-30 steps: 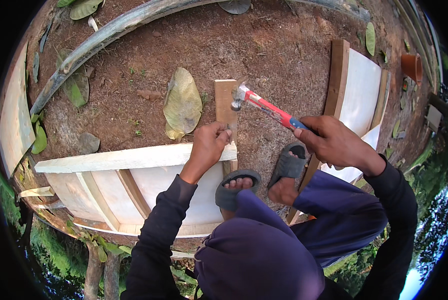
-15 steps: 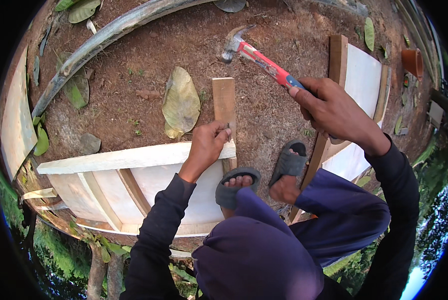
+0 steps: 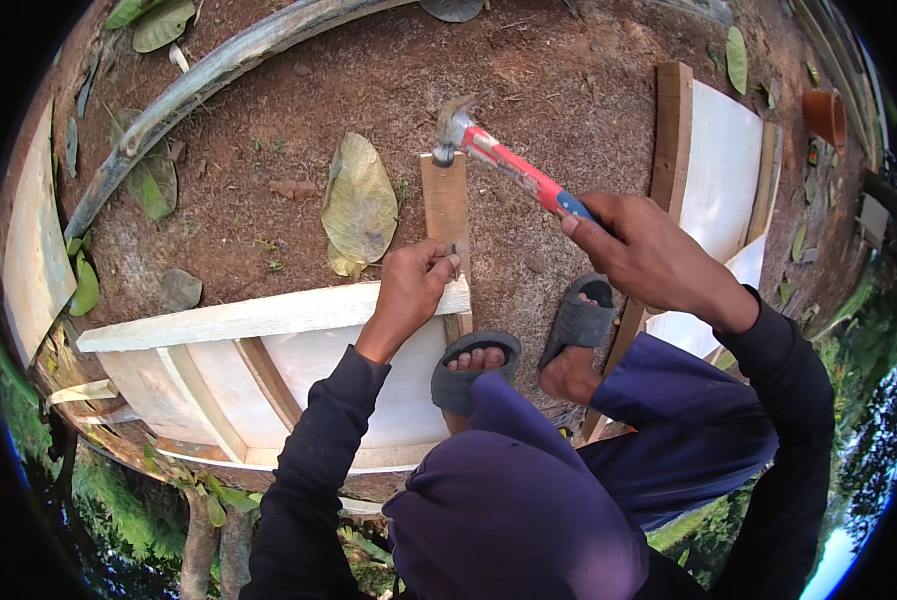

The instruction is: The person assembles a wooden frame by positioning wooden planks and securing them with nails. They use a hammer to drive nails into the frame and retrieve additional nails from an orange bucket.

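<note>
My right hand (image 3: pixel 648 255) grips a claw hammer (image 3: pixel 523 172) by its red and blue handle. The hammer's head is raised above the far end of a brown wood strip (image 3: pixel 445 205). A nail (image 3: pixel 453 250) is pinched between the thumb and forefinger of my left hand (image 3: pixel 413 290), only its small dark top showing. That hand rests at the right end of a pale wooden rail (image 3: pixel 228 318), where the rail meets the brown strip. The rail edges a white panel (image 3: pixel 348 375) with crosswise battens, lying left of my feet.
A second framed white panel (image 3: pixel 716 150) stands at the right, beside my sandalled foot (image 3: pixel 573 345). A long curved pole (image 3: pixel 218 75) crosses the ground at the far left. Large dry leaves (image 3: pixel 361 200) lie on the soil. An orange pot (image 3: pixel 824 120) is at the far right.
My right hand and the hammer have come down and slightly left, the head moving closer to the brown strip. My left hand keeps its pinch at the rail's end.
</note>
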A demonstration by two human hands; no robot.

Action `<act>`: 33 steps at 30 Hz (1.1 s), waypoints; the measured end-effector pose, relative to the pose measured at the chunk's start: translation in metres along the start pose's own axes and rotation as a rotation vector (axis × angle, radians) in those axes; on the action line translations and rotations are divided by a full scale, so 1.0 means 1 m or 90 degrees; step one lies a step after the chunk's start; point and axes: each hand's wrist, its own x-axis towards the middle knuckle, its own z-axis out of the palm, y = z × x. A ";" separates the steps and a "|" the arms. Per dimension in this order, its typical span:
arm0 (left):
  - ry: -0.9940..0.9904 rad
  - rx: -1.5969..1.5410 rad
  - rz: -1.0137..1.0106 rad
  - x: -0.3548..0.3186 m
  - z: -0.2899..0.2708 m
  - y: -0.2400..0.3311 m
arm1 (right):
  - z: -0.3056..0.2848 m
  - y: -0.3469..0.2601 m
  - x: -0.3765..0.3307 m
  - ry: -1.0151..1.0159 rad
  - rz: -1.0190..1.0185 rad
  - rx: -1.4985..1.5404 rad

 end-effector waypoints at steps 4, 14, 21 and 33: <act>0.007 0.010 0.008 -0.002 -0.002 0.002 | 0.013 0.008 -0.013 -0.108 0.058 -0.031; 0.087 0.466 0.222 -0.045 -0.019 0.014 | 0.025 0.037 -0.063 0.017 0.123 0.078; 0.049 0.594 0.056 -0.043 -0.054 0.019 | 0.040 0.056 -0.093 0.012 0.206 0.242; -0.005 0.722 -0.033 -0.031 -0.075 0.005 | 0.057 0.075 -0.079 0.105 0.005 0.282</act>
